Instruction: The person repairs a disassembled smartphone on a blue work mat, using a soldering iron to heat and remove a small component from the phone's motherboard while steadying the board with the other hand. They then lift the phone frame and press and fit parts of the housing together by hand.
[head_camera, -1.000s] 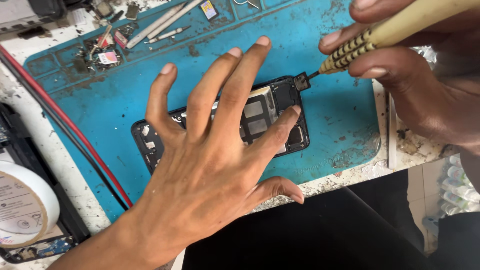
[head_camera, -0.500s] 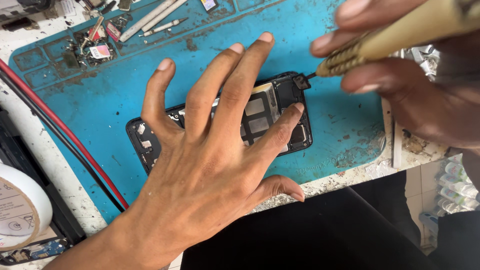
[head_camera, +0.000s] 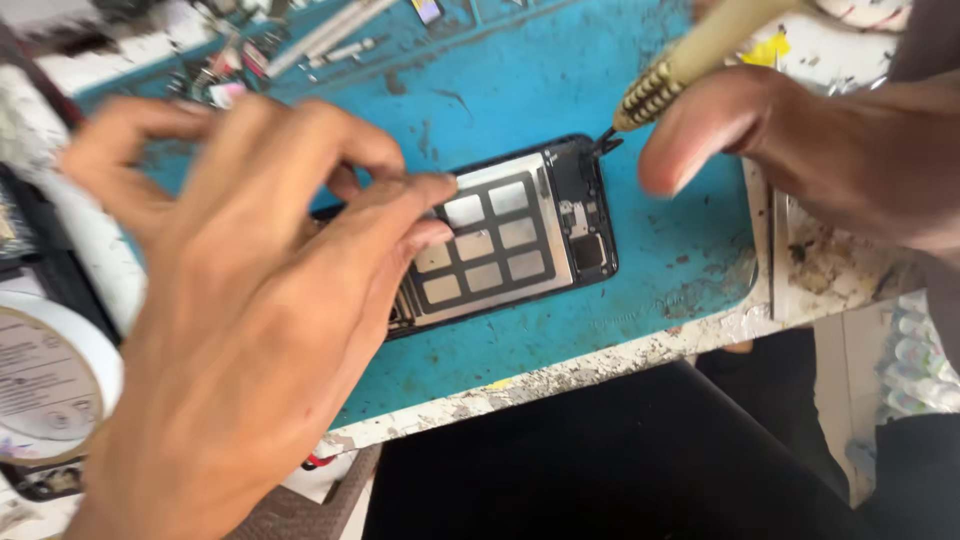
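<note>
An opened black phone frame (head_camera: 520, 235) with a silver inner plate lies on a blue work mat (head_camera: 560, 80). My left hand (head_camera: 240, 300) hovers over its left part, fingers curled, with fingertips touching the frame's upper edge near the middle. It holds nothing that I can see. My right hand (head_camera: 800, 150) grips a tan screwdriver (head_camera: 690, 60) whose knurled tip rests on the phone's upper right corner. The left end of the phone is hidden behind my left hand.
A white round tape roll (head_camera: 50, 380) sits at the left edge. Small parts, screws and metal tools (head_camera: 300, 45) lie along the mat's far side. The chipped white table edge (head_camera: 600, 365) runs just below the mat, with dark cloth beneath it.
My left hand has lifted from lying flat on the phone and curled its fingers, uncovering the silver plate. The view has moved closer. The screwdriver stays at the phone's corner.
</note>
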